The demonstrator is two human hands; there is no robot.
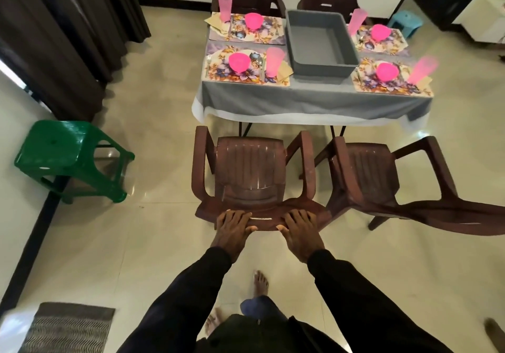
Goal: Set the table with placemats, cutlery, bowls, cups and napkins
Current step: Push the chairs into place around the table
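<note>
Probably to tuck it in, the left hand [235, 224] and right hand [300, 227] grip the brown armchair [251, 161] by its backrest, since the worktop's [300, 98] four placemats [218, 76] already carry bowls [239, 61], cups [274, 61], cutlery [209, 61] and napkins [286, 68] (grey tub [322, 69] between them empty).

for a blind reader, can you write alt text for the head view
The left hand and right hand grip the top of a brown chair facing a grey-clothed table set with four floral placemats, each with a pink bowl and pink cup. An empty grey tub sits between the settings; a second chair stands to the right.
</note>
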